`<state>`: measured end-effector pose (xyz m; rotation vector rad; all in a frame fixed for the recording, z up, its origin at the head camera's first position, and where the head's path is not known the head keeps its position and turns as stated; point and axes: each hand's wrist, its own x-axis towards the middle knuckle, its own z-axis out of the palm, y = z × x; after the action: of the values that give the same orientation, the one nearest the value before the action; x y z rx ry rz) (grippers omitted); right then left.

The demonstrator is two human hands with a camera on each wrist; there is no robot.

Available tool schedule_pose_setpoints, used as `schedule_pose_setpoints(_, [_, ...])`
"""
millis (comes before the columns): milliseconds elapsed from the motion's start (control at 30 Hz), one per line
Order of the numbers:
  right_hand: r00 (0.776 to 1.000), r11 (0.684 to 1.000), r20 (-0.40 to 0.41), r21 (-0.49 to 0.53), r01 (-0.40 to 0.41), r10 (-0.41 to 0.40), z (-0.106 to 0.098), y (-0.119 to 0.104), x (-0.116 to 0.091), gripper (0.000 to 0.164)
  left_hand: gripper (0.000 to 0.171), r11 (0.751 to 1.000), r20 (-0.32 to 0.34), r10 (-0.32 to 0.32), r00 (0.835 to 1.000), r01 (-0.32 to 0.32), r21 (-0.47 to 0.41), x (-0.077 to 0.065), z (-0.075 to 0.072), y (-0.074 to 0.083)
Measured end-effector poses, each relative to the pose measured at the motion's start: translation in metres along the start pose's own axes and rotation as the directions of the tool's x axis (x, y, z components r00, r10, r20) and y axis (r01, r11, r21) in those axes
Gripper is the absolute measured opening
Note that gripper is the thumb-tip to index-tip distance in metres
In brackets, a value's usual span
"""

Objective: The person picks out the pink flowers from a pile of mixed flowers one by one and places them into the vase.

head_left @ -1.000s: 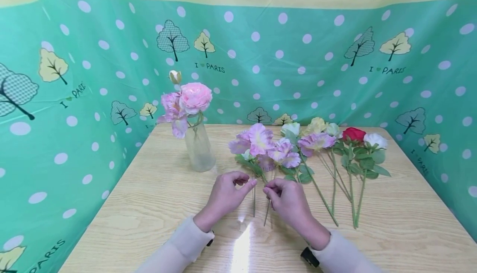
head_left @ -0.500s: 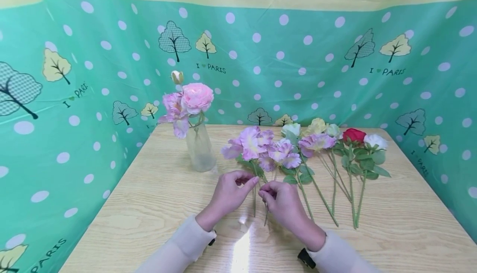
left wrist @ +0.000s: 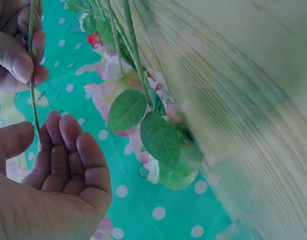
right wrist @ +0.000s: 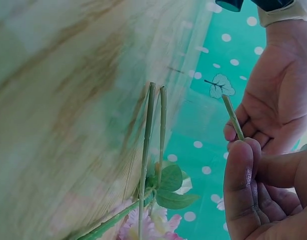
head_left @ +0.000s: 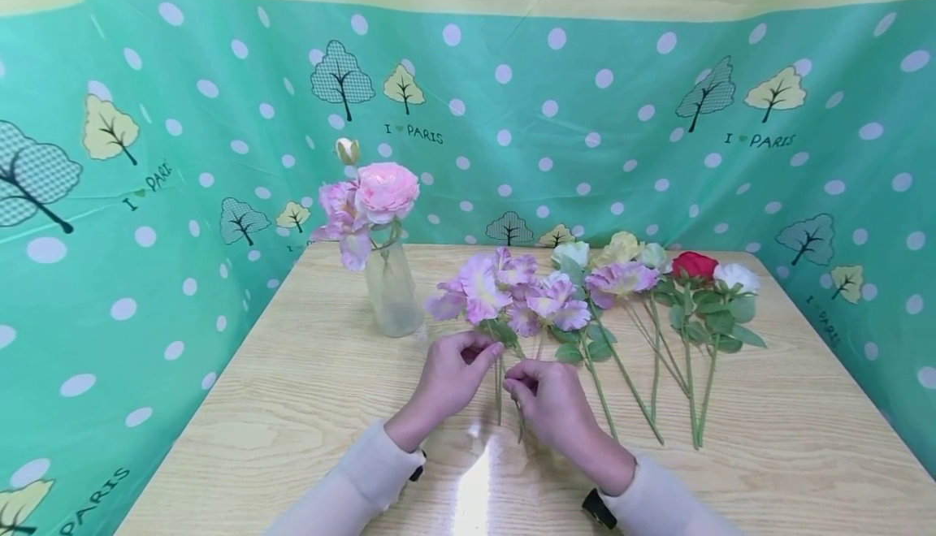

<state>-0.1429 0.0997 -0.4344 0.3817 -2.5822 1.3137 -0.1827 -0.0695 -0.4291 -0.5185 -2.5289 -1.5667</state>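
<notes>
My right hand point(head_left: 559, 402) pinches the thin green stem point(left wrist: 32, 95) of an artificial purple flower point(head_left: 481, 291) between thumb and fingers. A short piece of its cut end point(right wrist: 232, 116) sticks out from this grip in the right wrist view. My left hand point(head_left: 449, 369) is higher along the stem, toward the bloom. Its fingers point(left wrist: 68, 160) curve loosely beside the stem, with a gap between thumb and fingertips in the left wrist view. The bloom's ruffled purple petals, yellowish inside, overlap another purple flower point(head_left: 557, 300) lying behind.
A frosted glass vase point(head_left: 395, 296) at back left holds a pink flower point(head_left: 387, 192), a purple flower point(head_left: 344, 211) and a pale bud point(head_left: 347, 151). Several flowers lie at right, including a red rose point(head_left: 695, 265) and a white rose point(head_left: 737, 278). Patterned green cloth point(head_left: 512, 154) surrounds the wooden table point(head_left: 292, 406).
The purple flower has swung left and slightly toward me. My right hand has shifted a little left and down with its stem. The left hand has stayed nearly in place.
</notes>
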Motion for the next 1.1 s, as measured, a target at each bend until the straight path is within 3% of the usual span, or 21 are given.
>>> schedule_pose_setpoints(367, [1.0,1.0,0.007,0.029,0.003,-0.003,0.0,0.001,-0.001,0.007,0.012,0.996,0.012,-0.069,0.998,0.07,-0.063,0.003,0.0,0.004])
schedule_pose_setpoints(567, [0.999,0.999,-0.028,0.028,0.023,-0.022,0.0,0.003,0.0,0.003,0.013,0.993,-0.017,-0.032,0.999,0.03,-0.114,0.003,-0.001,0.004])
schedule_pose_setpoints(700, [0.998,1.0,-0.06,0.016,0.019,-0.018,-0.003,0.003,0.0,0.005,0.015,0.991,-0.088,0.011,0.996,-0.023,-0.132,0.003,-0.004,0.003])
schedule_pose_setpoints(800, [0.997,1.0,-0.077,-0.005,0.004,-0.005,-0.007,0.004,0.001,0.005,0.015,0.987,-0.185,0.05,0.981,-0.077,-0.142,0.003,-0.007,0.001])
schedule_pose_setpoints(933, [0.996,0.999,-0.093,-0.031,0.01,-0.013,-0.011,0.007,0.002,0.005,0.013,0.979,-0.315,0.092,0.944,-0.143,-0.142,0.005,-0.012,-0.003])
schedule_pose_setpoints(1100, [0.996,1.0,-0.088,-0.018,0.004,-0.005,-0.015,0.009,0.002,0.007,0.01,0.982,-0.427,0.097,0.899,-0.156,-0.105,0.007,-0.018,-0.004])
